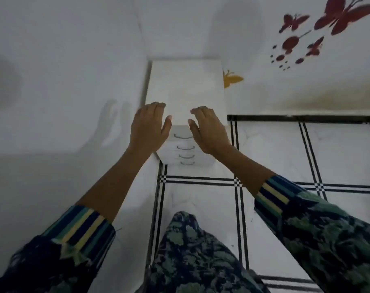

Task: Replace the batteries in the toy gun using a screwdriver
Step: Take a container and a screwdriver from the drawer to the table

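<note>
No toy gun, screwdriver or batteries are in view. My left hand [149, 125] and my right hand [208, 129] are stretched forward, palms down, fingers apart, and neither holds anything. Both hover over the front edge of a small white drawer unit [186, 85]. The unit's top is bare. Several drawers with curved metal handles [183, 136] show on its front, between my two hands.
The drawer unit stands in a corner between a white wall [63, 70] on the left and a wall with red butterfly stickers [338, 17] at the back. The floor [275, 149] has white tiles with black lines. My patterned clothing [190, 250] fills the bottom.
</note>
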A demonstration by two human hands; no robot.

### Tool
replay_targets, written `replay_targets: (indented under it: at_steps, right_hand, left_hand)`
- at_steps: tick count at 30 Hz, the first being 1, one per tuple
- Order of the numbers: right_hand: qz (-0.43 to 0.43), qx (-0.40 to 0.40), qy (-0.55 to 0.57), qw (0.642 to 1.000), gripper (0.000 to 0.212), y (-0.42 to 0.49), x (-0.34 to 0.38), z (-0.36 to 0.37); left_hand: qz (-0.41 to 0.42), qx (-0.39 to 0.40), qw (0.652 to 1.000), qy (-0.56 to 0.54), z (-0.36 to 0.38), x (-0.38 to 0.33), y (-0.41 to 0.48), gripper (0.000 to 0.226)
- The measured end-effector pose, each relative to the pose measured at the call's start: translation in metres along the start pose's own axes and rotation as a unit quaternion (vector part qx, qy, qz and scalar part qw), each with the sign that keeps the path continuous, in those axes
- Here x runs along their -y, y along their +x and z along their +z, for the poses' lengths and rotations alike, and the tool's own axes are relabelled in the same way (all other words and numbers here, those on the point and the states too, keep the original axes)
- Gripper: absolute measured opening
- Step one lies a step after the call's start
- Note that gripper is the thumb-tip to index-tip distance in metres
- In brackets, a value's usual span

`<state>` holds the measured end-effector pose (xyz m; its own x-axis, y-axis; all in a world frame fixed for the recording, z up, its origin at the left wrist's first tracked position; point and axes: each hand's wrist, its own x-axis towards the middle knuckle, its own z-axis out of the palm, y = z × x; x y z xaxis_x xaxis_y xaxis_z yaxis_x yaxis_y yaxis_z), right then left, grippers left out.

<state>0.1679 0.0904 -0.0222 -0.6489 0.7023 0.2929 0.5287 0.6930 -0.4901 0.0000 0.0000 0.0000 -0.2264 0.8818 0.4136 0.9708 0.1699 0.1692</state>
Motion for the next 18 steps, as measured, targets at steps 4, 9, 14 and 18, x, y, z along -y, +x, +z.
replay_targets:
  at_steps: [4,9,14,18]
  right_hand:
    - [0.062,0.061,0.02,0.996,0.032,0.02,-0.052,0.08]
    - [0.091,0.133,0.039,0.986,0.031,0.026,-0.108,0.171]
    - [0.075,0.224,0.011,0.972,0.047,0.038,-0.158,0.242]
    - [0.037,0.223,-0.033,0.974,0.057,0.034,-0.186,0.29]
  left_hand:
    - [-0.018,0.086,0.996,-0.029,0.09,0.027,0.015,0.035]
    - [-0.021,0.156,0.985,-0.071,0.199,0.052,0.0,0.029]
    - [0.006,0.236,0.969,-0.069,0.286,0.07,-0.009,0.041]
    - [-0.01,0.246,0.969,-0.015,0.335,0.083,-0.01,0.051]
